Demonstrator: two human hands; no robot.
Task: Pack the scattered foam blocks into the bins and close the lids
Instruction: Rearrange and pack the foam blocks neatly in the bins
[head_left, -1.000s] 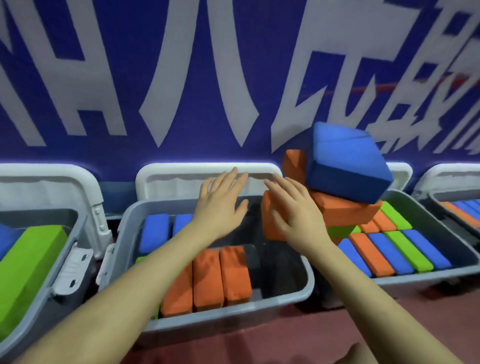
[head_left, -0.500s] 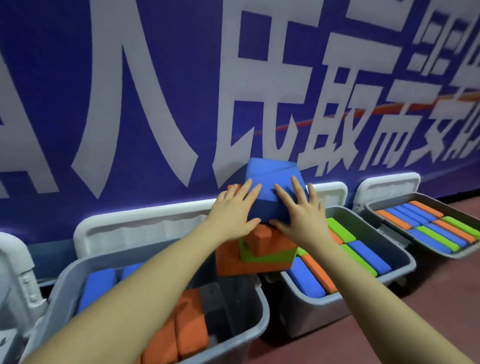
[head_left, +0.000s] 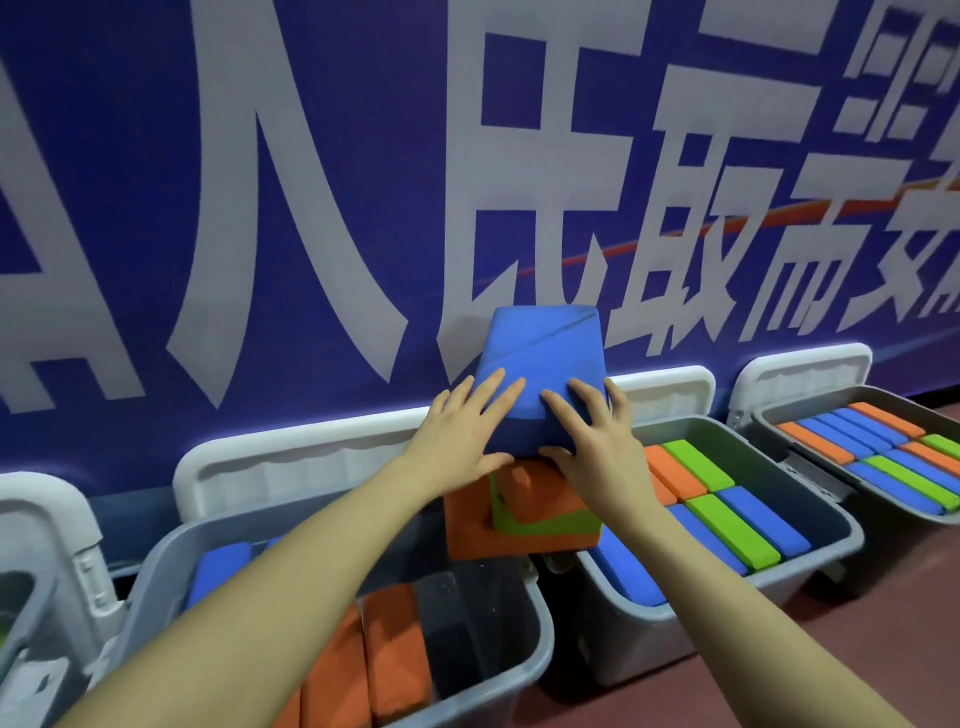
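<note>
- Since half a second ago both hands have slid further up the blue block (head_left: 540, 374) at frame centre, and the view has drawn closer to the stack.
- The left hand (head_left: 462, 434) lies flat on the block's left side, fingers straight and spread, thumb under its lower edge.
- The right hand (head_left: 597, 444) presses the block's right side the same way, fingers straight, thumb at the bottom edge.
- The blue block tops a stack: beneath it a small orange block (head_left: 524, 480), then a green block (head_left: 540, 522), then a wide orange block (head_left: 467, 530).
- The stack sits over the gap between two grey bins; what carries it is hidden, perhaps the bin rims.
- The near bin (head_left: 540, 623), lower centre, holds upright orange blocks (head_left: 384, 660) and a blue one (head_left: 218, 566) at its far left.
- The middle bin (head_left: 831, 525), right of the stack, holds orange, green and blue blocks laid in rows.
- The far bin (head_left: 769, 415), at the right edge, is also packed with blocks in rows.
- White lids (head_left: 291, 462) stand open behind the bins against a blue banner (head_left: 311, 156).
</note>
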